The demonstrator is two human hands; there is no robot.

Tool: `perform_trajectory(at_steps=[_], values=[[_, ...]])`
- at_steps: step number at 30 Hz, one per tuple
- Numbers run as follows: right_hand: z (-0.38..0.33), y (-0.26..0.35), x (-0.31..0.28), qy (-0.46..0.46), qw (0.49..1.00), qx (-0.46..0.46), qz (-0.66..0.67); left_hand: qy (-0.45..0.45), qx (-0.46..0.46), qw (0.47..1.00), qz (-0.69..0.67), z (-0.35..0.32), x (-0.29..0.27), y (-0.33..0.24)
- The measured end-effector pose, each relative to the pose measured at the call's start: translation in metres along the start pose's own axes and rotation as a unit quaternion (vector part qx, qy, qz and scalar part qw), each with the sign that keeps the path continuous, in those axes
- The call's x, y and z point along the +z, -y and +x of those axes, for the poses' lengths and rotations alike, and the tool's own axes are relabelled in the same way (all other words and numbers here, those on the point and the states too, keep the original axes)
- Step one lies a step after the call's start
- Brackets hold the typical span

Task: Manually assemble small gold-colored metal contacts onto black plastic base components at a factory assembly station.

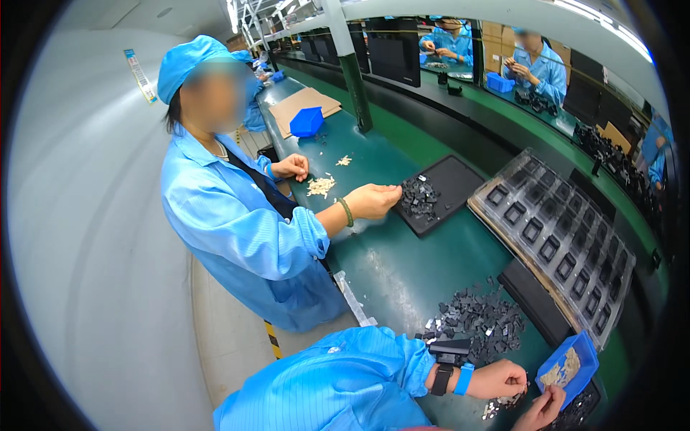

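My left hand (497,378), with a black watch and a blue band at the wrist, is over the bench with its fingers curled together. Whatever they pinch is too small to make out. Just below it lie small shiny and dark pieces (493,409). At the near side of a blue bin (591,353), my right hand (543,411) has thumb and fingers pressed together; what is between them I cannot make out. Small pale pieces (568,365) lie in the bin. Left of the bin, a heap of small black plastic parts (483,316) spreads beyond my left forearm.
A clear tray of black frames (550,248) stands right, beside a dark block (533,302). Across the green bench, a co-worker (230,208) reaches to a black tray (456,183) of dark parts, near pale pieces (320,185). A post (352,82) rises behind another blue bin (306,122).
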State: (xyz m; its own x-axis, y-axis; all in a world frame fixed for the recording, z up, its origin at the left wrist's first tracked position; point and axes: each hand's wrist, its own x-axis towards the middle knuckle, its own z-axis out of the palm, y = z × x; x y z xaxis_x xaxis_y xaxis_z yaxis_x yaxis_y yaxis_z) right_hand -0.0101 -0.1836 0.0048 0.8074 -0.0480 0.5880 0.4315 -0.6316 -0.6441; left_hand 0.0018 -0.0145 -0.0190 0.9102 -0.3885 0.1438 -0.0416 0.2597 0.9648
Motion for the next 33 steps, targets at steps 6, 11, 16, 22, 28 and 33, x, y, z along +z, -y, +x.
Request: perform_trajectory(at_steps=[6,11,16,22,28,33], values=[[-0.026,-0.035,-0.011,-0.007,1.000,0.016,0.020,-0.025,0.087,0.993,0.078,0.002,0.004,-0.001],[0.001,0.006,0.008,0.046,0.996,0.051,0.054,0.034,-0.100,0.994,0.041,-0.001,-0.017,-0.016],[0.010,0.003,0.007,0.068,0.993,-0.040,0.091,0.088,-0.175,0.979,0.055,-0.002,-0.025,-0.020],[0.004,-0.008,0.003,0.136,0.983,-0.073,0.103,0.144,-0.289,0.945,-0.060,0.012,-0.025,-0.031],[0.002,-0.002,-0.002,0.181,0.971,-0.070,0.140,0.188,-0.357,0.895,-0.189,0.007,-0.030,-0.037],[-0.001,-0.001,0.002,0.201,0.959,-0.083,0.184,0.223,-0.356,0.883,-0.211,0.005,-0.034,-0.034]])
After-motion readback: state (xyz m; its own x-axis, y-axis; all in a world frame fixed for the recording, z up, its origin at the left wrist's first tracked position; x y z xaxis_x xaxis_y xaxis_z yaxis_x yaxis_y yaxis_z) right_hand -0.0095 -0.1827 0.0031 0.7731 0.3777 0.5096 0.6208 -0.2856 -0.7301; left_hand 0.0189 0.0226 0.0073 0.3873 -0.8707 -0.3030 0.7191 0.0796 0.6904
